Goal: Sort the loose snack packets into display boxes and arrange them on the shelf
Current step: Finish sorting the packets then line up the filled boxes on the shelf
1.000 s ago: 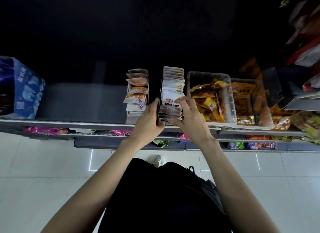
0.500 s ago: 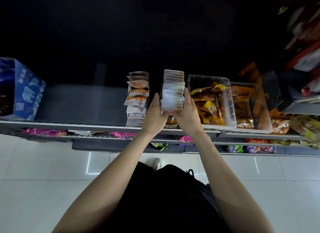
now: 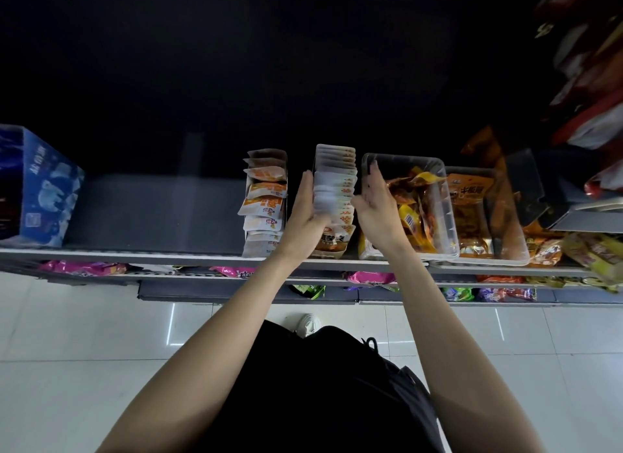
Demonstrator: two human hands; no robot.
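Squaring up a row of white packets [image 3: 335, 186] standing on edge in a narrow display box [image 3: 332, 246] on the shelf [image 3: 151, 253]. Left hand [image 3: 308, 213] laid flat against the left side of the row, fingers straight and pressing; right hand [image 3: 374, 206] just off the right side, fingers extended and relaxed, apparently not closed on anything, though slightly blurred. Step in hand, as judged: tidying packets already sorted into their box, not fetching new ones. Second box of orange-and-white packets [image 3: 266, 203] immediately to the left, its contents fanned and less even. Clear tub [image 3: 441, 189] of yellow and orange snacks touching the right hand's side, with a further clear tub [image 3: 505, 243] of brown packets beyond it. Blue carton [image 3: 40, 189] well apart at the far left, with bare shelf between. Pink packets [image 3: 84, 267] lying loose on the tier below.

Next move, as judged: closing both palms on the row to align the edges, then seating the box square with the shelf front. Calls for light, even pressure, since thin packets buckle or tip forward easily; afterwards, likely attention to the uneven neighbouring box.
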